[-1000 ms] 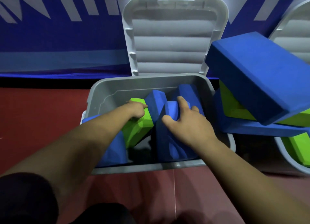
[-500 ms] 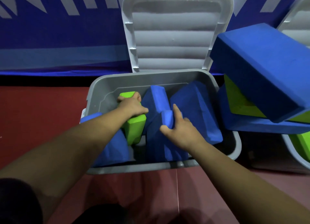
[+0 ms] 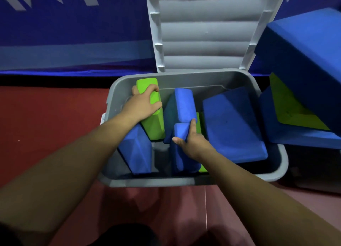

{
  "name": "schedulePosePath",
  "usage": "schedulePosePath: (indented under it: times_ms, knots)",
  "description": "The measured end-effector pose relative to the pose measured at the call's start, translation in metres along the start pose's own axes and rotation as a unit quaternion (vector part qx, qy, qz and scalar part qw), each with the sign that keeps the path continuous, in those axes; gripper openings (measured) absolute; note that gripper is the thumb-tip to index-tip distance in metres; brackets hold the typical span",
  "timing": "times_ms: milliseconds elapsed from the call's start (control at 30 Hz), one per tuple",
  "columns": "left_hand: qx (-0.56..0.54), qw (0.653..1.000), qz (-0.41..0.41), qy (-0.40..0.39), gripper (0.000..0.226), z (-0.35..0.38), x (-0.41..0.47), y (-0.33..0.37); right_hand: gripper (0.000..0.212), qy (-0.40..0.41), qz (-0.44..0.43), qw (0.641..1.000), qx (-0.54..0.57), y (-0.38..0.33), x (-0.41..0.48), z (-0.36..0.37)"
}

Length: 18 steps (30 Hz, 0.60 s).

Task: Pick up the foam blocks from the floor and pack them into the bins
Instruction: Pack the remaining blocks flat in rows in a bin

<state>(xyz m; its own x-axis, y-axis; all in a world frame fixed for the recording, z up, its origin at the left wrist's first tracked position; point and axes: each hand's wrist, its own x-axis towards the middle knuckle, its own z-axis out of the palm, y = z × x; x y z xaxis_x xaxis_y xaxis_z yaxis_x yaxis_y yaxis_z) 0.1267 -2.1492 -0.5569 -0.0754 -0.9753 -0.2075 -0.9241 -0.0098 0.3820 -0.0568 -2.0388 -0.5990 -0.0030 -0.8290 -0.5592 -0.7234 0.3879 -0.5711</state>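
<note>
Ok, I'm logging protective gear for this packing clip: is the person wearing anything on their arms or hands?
The left hand and right hand are bare: no gloves, rings or watch show. Both forearms are uncovered; a dark sleeve appears only at the lower-left corner, on the left arm.

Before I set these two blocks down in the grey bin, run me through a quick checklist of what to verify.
1. Grip of left hand on green block: ok, fingers curled round it.
2. Grip of right hand on small blue block: ok.
3. The lid stands open, clear of the grey bin: ok.
4. Blocks packed flat: not ok, the large blue block lies tilted.
5. Steadiness of the neighbouring stack: cannot tell.
</note>
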Motion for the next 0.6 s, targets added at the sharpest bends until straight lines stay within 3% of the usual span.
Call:
schedulePosePath:
  times_ms: [100, 233, 300, 367, 467, 600]
  knots:
    - [-0.016, 1.000, 0.012, -0.022, 0.050, 0.002, 0.001, -0.001, 0.102, 0.005, 0.000, 1.000, 0.009, 0.000, 0.001, 0.005]
    - [-0.056, 0.998, 0.023, -0.034, 0.081, -0.010, -0.007, -0.007, 0.102, 0.007, -0.002, 1.000, 0.019, 0.002, 0.001, 0.008]
    - [-0.026, 0.998, 0.040, 0.030, 0.074, -0.021, -0.018, -0.014, 0.102, -0.002, -0.002, 1.000, 0.024, 0.005, 0.002, 0.005]
    - [0.007, 0.995, -0.012, 0.097, 0.059, -0.022, -0.029, -0.025, 0.101, -0.004, -0.003, 1.000, 0.027, 0.006, 0.002, 0.003]
    - [-0.012, 0.989, -0.147, -0.003, 0.071, -0.005, -0.053, -0.040, 0.101, 0.002, -0.006, 1.000, 0.027, 0.003, -0.002, 0.004]
    - [0.038, 0.989, -0.135, -0.041, 0.072, 0.015, -0.077, -0.052, 0.100, -0.002, -0.008, 1.000, 0.026, 0.003, 0.000, 0.005]
